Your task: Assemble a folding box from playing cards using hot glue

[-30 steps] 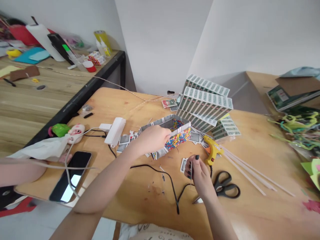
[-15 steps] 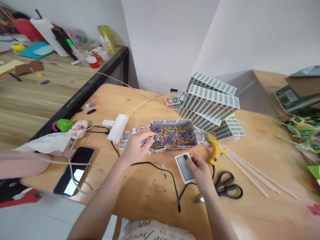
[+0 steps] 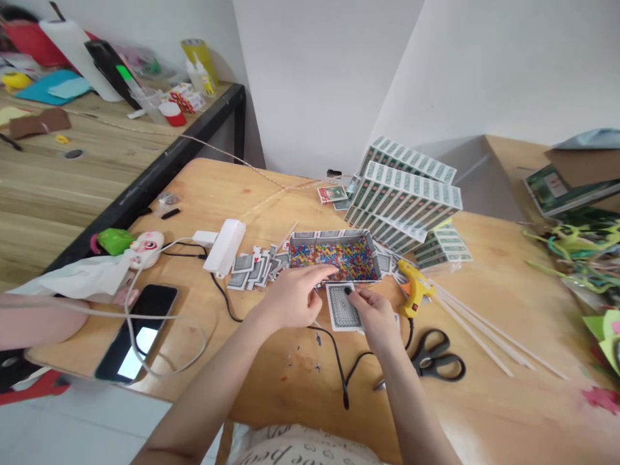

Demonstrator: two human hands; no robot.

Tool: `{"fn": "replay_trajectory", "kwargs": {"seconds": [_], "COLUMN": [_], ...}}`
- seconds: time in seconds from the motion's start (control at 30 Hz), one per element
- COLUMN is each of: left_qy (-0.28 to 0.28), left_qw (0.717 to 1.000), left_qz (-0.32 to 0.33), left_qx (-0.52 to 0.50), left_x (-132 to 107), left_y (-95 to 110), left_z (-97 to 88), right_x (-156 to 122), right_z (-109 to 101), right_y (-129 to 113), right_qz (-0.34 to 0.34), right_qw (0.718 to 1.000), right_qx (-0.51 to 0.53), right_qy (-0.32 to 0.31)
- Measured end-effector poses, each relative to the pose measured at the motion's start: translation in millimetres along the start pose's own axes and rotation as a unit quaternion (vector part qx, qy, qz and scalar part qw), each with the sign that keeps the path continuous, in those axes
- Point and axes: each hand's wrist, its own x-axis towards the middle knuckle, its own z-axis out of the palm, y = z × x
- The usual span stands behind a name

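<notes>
In my right hand (image 3: 376,318), a grey-backed playing card (image 3: 343,309) is pinched between thumb and fingers, just in front of the box; a white edge showing past the fingers suggests another card behind it. My left hand (image 3: 294,296) is at the near wall of the box, index finger stretched out over the rim and thumb apart, with nothing visible between them. The box (image 3: 372,248) is a low open tray walled with playing cards, its floor covered in a red, blue and yellow pattern. Loose playing cards (image 3: 252,268) lie left of it.
A yellow glue gun (image 3: 414,289) lies right of the box, near black scissors (image 3: 438,355) and white glue sticks (image 3: 479,332). Card packs (image 3: 411,194) are stacked behind. To the left are a white power strip (image 3: 225,247) and a phone (image 3: 138,332). A black cable (image 3: 339,361) crosses the front.
My left hand has moved right and toward me, from a pinch over the box's left end to a stretched finger at its near wall. My right hand has raised the card toward the box.
</notes>
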Motion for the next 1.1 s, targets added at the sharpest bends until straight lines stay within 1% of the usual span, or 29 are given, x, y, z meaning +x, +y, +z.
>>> {"fn": "replay_trajectory", "kwargs": {"seconds": [0.1,0.17,0.2,0.5,0.73,0.83,0.93,1.03,1.1], "left_qy": [-0.088,-0.124,-0.132,-0.14,-0.145,-0.134,-0.111,-0.094,-0.085], "left_qw": [0.995,0.99,0.989,0.989,0.989,0.991,0.994,0.995,0.996], "left_qz": [-0.025,-0.023,-0.02,-0.037,-0.017,-0.011,-0.023,-0.033,-0.032], "left_qx": [0.038,0.056,0.055,-0.004,0.006,-0.001,-0.005,0.011,0.022], "left_x": [9.7,12.8,13.2,12.9,15.2,17.3,19.1,19.2,18.6], "left_y": [1.8,3.1,3.5,2.3,-0.8,-5.0,-9.0,-10.9,-11.0], "left_z": [-3.2,-4.7,-5.2,-7.0,-2.6,3.0,9.3,14.1,16.1], "right_x": [2.7,4.2,5.0,10.1,11.9,14.1,13.8,6.9,-1.7], "right_z": [2.2,3.8,4.6,8.5,11.0,13.0,13.6,7.8,0.2], "right_y": [-5.2,-9.5,-11.6,-26.6,-30.7,-29.1,-28.7,-31.6,-35.1], "right_qz": [0.021,0.034,0.04,0.074,0.077,0.072,0.07,0.072,0.066], "right_qw": [1.0,0.999,0.999,0.996,0.996,0.997,0.997,0.997,0.998], "right_qx": [0.018,0.027,0.03,0.047,0.03,0.025,0.021,0.009,-0.003], "right_qy": [-0.003,-0.003,-0.002,0.021,0.015,0.013,0.006,-0.012,-0.008]}}
